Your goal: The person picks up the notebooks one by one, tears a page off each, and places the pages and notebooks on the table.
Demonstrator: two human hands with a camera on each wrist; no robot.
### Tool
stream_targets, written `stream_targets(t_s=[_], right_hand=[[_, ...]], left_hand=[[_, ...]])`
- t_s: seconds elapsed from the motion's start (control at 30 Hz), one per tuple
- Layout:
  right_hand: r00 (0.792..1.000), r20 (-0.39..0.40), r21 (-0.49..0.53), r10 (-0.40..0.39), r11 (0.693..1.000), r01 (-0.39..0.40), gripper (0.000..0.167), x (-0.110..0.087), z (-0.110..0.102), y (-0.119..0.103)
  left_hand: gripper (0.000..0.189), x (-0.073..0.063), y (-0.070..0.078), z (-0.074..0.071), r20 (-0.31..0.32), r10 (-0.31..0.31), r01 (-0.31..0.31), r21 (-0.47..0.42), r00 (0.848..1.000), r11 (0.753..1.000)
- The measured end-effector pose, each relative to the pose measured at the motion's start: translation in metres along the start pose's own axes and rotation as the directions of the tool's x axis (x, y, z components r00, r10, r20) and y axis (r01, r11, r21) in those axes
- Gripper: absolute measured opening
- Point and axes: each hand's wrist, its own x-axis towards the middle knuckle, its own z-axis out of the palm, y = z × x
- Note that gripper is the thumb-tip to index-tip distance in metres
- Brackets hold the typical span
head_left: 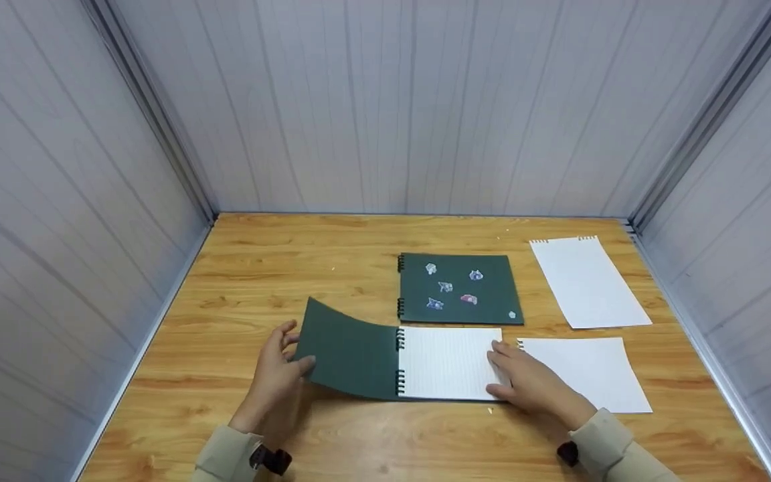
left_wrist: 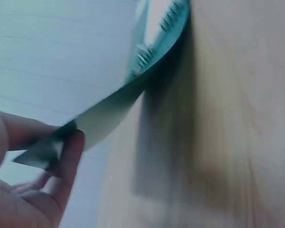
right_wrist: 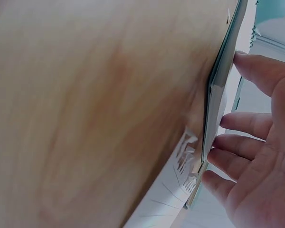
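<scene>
A spiral notebook with lined white pages point(head_left: 449, 365) lies opened on the table, its dark green cover point(head_left: 349, 351) lifted and bent at the left. My left hand point(head_left: 275, 368) pinches the outer edge of that cover between thumb and fingers. In the left wrist view the cover point(left_wrist: 102, 114) curves up off the table, with the black coil at its far end. My right hand point(head_left: 529, 378) rests on the right edge of the pages, thumb and fingers spread. The right wrist view shows its fingertips point(right_wrist: 218, 142) along the edge of the page stack.
Behind the opened notebook lies a closed green notebook point(head_left: 459, 291) with several small stickers. Two torn-out white sheets lie at the right, the far sheet point(head_left: 589, 284) and the near sheet point(head_left: 593, 375) by my right hand. Pale panel walls point(head_left: 385, 107) enclose the table point(head_left: 265, 268).
</scene>
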Motion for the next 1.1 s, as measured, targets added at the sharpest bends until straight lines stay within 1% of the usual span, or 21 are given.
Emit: stream_targets(t_s=[0.07,0.13,0.2,0.23,0.27,0.3,0.33,0.4,0.47,0.53,0.63,0.67,0.7,0.73,0.77,0.83,0.9,0.97,1.0,1.03,1.1], right_hand=[[1.0,0.003,0.006,0.001,1.0,-0.001,0.073,0.0,0.001,0.001],[1.0,0.003,0.012,0.004,1.0,-0.004,0.073,0.0,0.003,0.001],[1.0,0.001,0.016,0.004,1.0,-0.004,0.073,0.0,0.005,0.002],[1.0,0.0,0.019,0.005,1.0,-0.005,0.073,0.0,0.005,0.002],[1.0,-0.002,0.024,0.009,1.0,-0.008,0.073,0.0,0.005,0.002],[1.0,-0.006,0.027,0.007,1.0,-0.007,0.073,0.0,0.005,0.002],[1.0,-0.011,0.029,0.004,1.0,-0.003,0.073,0.0,0.005,0.003],[1.0,-0.017,0.032,0.0,0.999,0.0,0.073,-0.001,0.005,0.003],[1.0,-0.023,0.032,-0.002,0.999,0.003,0.073,-0.002,0.005,0.004],[1.0,-0.024,0.038,-0.001,0.999,0.002,0.074,-0.002,0.005,0.004],[1.0,-0.023,0.058,-0.003,0.998,0.004,0.074,-0.002,0.004,0.005],[1.0,-0.024,0.067,-0.007,0.998,0.009,0.073,-0.002,0.004,0.007],[1.0,-0.026,0.081,-0.011,0.997,0.013,0.072,-0.002,0.004,0.007],[0.999,-0.032,0.099,-0.016,0.995,0.019,0.07,-0.002,0.003,0.009],[0.999,-0.041,0.125,-0.019,0.992,0.024,0.068,-0.001,0.003,0.011],[0.997,-0.074,0.18,-0.025,0.983,0.038,0.063,0.0,0.001,0.014],[0.991,-0.127,0.239,-0.029,0.969,0.059,0.058,0.002,-0.003,0.016],[0.982,-0.189,0.313,-0.009,0.947,0.069,0.054,0.002,-0.008,0.017],[0.976,-0.217,0.348,0.006,0.935,0.072,0.052,0.003,-0.011,0.017],[0.97,-0.239,0.394,0.03,0.916,0.069,0.05,0.003,-0.014,0.016],[0.96,-0.266,0.507,0.084,0.86,0.065,0.046,0.004,-0.022,0.014]], left_hand=[[0.055,-0.003,0.006,0.004,-0.01,0.005,-0.007,-0.13,1.0,0.991],[0.043,-0.007,0.013,0.009,-0.014,0.018,-0.021,-0.244,1.0,0.97],[0.037,-0.012,0.019,0.016,0.001,0.035,-0.033,-0.33,0.999,0.943],[0.036,-0.015,0.021,0.019,0.014,0.061,-0.052,-0.356,0.998,0.933],[0.036,-0.017,0.023,0.023,0.026,0.096,-0.081,-0.358,0.995,0.93],[0.037,-0.019,0.024,0.028,0.038,0.138,-0.117,-0.344,0.99,0.932],[0.038,-0.021,0.024,0.033,0.054,0.186,-0.159,-0.323,0.981,0.933],[0.042,-0.022,0.022,0.045,0.099,0.273,-0.24,-0.26,0.957,0.935],[0.049,-0.021,0.02,0.057,0.166,0.343,-0.307,-0.208,0.925,0.929],[0.052,-0.018,0.017,0.07,0.25,0.389,-0.351,-0.186,0.887,0.918],[0.052,-0.012,0.015,0.088,0.37,0.422,-0.394,-0.152,0.828,0.907],[0.05,-0.01,0.014,0.093,0.398,0.429,-0.41,-0.137,0.811,0.902],[0.048,-0.008,0.014,0.099,0.421,0.432,-0.425,-0.116,0.797,0.898],[0.045,-0.006,0.014,0.104,0.439,0.433,-0.439,-0.094,0.787,0.893],[0.043,-0.004,0.014,0.109,0.452,0.429,-0.447,-0.075,0.782,0.892],[0.04,-0.002,0.015,0.118,0.471,0.422,-0.463,-0.031,0.775,0.886],[0.038,0.0,0.016,0.127,0.481,0.424,-0.493,0.021,0.767,0.87],[0.038,0.001,0.018,0.137,0.489,0.434,-0.537,0.088,0.757,0.839],[0.038,0.001,0.019,0.141,0.493,0.446,-0.568,0.126,0.747,0.813],[0.038,0.002,0.021,0.146,0.5,0.457,-0.599,0.164,0.735,0.784],[0.037,0.003,0.024,0.154,0.52,0.475,-0.657,0.245,0.71,0.713]])
